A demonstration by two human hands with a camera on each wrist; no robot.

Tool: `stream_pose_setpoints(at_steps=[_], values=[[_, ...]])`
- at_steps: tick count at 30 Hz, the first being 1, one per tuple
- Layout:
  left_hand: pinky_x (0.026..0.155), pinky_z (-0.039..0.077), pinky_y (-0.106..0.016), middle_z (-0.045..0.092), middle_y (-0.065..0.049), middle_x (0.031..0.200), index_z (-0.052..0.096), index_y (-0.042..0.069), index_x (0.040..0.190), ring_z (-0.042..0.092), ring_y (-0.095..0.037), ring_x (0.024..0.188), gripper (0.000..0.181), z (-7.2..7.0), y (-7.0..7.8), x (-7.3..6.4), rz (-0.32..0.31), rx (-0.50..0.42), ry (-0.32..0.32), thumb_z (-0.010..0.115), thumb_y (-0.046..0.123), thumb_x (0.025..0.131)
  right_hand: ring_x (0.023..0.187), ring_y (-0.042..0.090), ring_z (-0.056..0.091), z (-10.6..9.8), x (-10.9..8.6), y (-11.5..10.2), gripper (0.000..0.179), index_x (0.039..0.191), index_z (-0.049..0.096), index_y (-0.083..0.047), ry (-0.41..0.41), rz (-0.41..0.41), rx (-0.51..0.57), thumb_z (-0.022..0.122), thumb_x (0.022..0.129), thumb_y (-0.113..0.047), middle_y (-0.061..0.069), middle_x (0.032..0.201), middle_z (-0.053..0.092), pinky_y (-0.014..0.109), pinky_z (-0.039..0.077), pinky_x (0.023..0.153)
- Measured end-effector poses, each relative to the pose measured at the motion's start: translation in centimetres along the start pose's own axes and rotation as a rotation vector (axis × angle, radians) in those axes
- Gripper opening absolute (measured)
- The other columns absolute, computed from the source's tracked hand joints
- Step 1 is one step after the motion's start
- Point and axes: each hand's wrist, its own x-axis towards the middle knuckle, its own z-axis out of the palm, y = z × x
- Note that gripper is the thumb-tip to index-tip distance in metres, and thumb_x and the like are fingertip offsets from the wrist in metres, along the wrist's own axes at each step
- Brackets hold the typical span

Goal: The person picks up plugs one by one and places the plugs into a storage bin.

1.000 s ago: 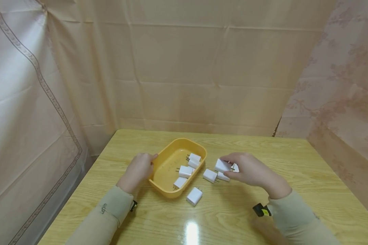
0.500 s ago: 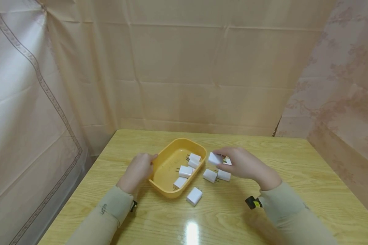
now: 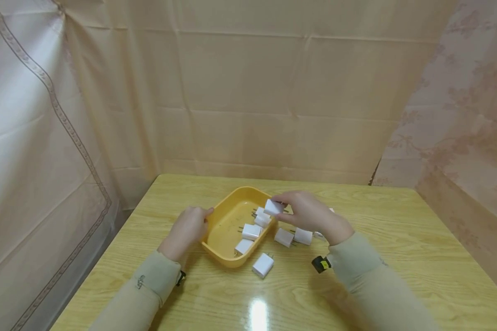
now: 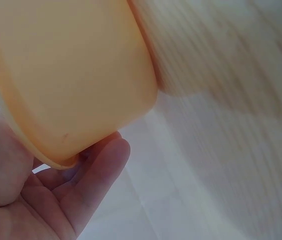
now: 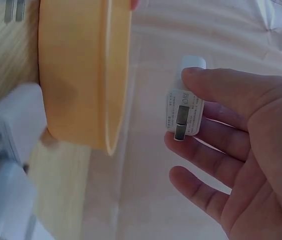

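A yellow plastic bin (image 3: 224,220) sits on the table, with several white chargers (image 3: 251,231) lying along its right side. My left hand (image 3: 186,232) grips its left rim; in the left wrist view the fingers (image 4: 103,175) curl under the lip. Over the right rim, my right hand (image 3: 308,216) pinches a white charger (image 3: 274,207) between thumb and fingers. Its metal prongs and printed face show in the right wrist view, prongs pointing back toward the palm.
Right of the bin, more chargers (image 3: 283,237) lie loose on the wooden table (image 3: 215,299), some partly hidden by my right hand. One charger (image 3: 262,265) lies nearer the front. Beige cloth (image 3: 248,101) hangs behind the table and at both sides.
My right hand has carried the charger leftward from the loose chargers up to the bin's right rim. The left hand and the bin stay where they were.
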Motion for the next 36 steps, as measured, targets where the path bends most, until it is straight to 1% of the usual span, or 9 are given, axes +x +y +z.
stream_pose_setpoints(at_steps=[6,9,12,15,18,26,29,34,36], values=[[0.045,0.039,-0.024,0.062,-0.021,0.133,0.062,0.001,0.136,0.034,-0.013,0.05,0.043,0.0,0.0,0.0,-0.011,-0.01,-0.005,0.06,-0.005,0.093,0.093,0.015,0.065,2.0,1.9,-0.6,0.034,0.123,0.071,-0.009,-0.036,-0.01,0.024,0.077,0.092,-0.022,-0.005,0.104,0.07,0.036,0.053,0.082],[0.045,0.038,-0.024,0.064,-0.021,0.132,0.063,0.001,0.136,0.034,-0.013,0.05,0.043,-0.1,0.0,0.0,-0.011,-0.011,-0.001,0.06,-0.006,0.093,0.089,0.016,0.064,3.0,2.7,-1.0,0.03,0.119,0.071,-0.008,-0.054,-0.039,0.028,0.077,0.091,-0.019,-0.003,0.099,0.07,0.035,0.053,0.081],[0.045,0.038,-0.025,0.065,-0.021,0.129,0.063,0.0,0.135,0.034,-0.013,0.05,0.043,-0.1,0.0,-0.1,-0.001,-0.01,0.009,0.061,-0.006,0.093,0.084,0.014,0.062,3.9,3.4,-1.2,0.028,0.117,0.072,-0.007,-0.069,-0.071,0.017,0.076,0.09,-0.017,-0.004,0.094,0.069,0.032,0.052,0.078],[0.045,0.038,-0.024,0.066,-0.02,0.129,0.064,0.001,0.135,0.035,-0.013,0.049,0.042,-0.1,0.0,-0.1,0.0,-0.012,0.013,0.06,-0.006,0.093,0.076,0.011,0.058,4.5,3.8,-1.3,0.03,0.119,0.072,-0.006,-0.084,-0.085,0.022,0.075,0.091,-0.016,-0.005,0.09,0.067,0.029,0.05,0.071],[0.046,0.039,-0.025,0.065,-0.02,0.13,0.064,0.002,0.134,0.037,-0.014,0.05,0.042,0.0,0.0,-0.1,0.005,-0.003,0.022,0.06,-0.005,0.093,0.073,0.011,0.055,4.9,4.0,-1.3,0.033,0.122,0.072,-0.004,-0.092,-0.081,0.03,0.075,0.091,-0.016,-0.004,0.089,0.066,0.028,0.048,0.068],[0.046,0.039,-0.025,0.065,-0.02,0.13,0.064,0.002,0.134,0.036,-0.014,0.05,0.043,0.0,0.0,0.0,0.001,0.009,0.022,0.059,-0.006,0.093,0.08,0.01,0.059,5.1,4.1,-1.3,0.035,0.124,0.071,-0.005,-0.099,-0.037,0.049,0.076,0.091,-0.015,-0.003,0.099,0.07,0.03,0.051,0.075],[0.046,0.039,-0.025,0.064,-0.02,0.131,0.063,0.003,0.135,0.036,-0.014,0.05,0.043,0.0,0.1,0.0,-0.006,0.011,0.013,0.058,-0.006,0.093,0.081,0.011,0.06,5.1,4.1,-1.5,0.036,0.126,0.071,-0.004,-0.099,-0.043,0.052,0.076,0.092,-0.016,-0.001,0.101,0.071,0.031,0.052,0.076],[0.047,0.04,-0.026,0.063,-0.019,0.134,0.063,0.003,0.136,0.038,-0.015,0.051,0.043,-0.1,0.0,0.0,-0.022,-0.004,-0.001,0.057,-0.005,0.094,0.093,0.015,0.066,5.1,4.3,-2.0,0.035,0.124,0.071,-0.001,-0.097,-0.056,0.077,0.075,0.093,-0.016,0.004,0.107,0.073,0.035,0.055,0.086],[0.048,0.041,-0.026,0.063,-0.019,0.134,0.063,0.003,0.136,0.04,-0.016,0.052,0.043,-0.1,0.0,0.0,-0.024,-0.006,-0.001,0.058,-0.005,0.094,0.097,0.016,0.067,5.1,4.4,-2.0,0.034,0.124,0.071,-0.002,-0.103,-0.044,0.084,0.074,0.093,-0.017,0.005,0.109,0.073,0.036,0.055,0.088]])
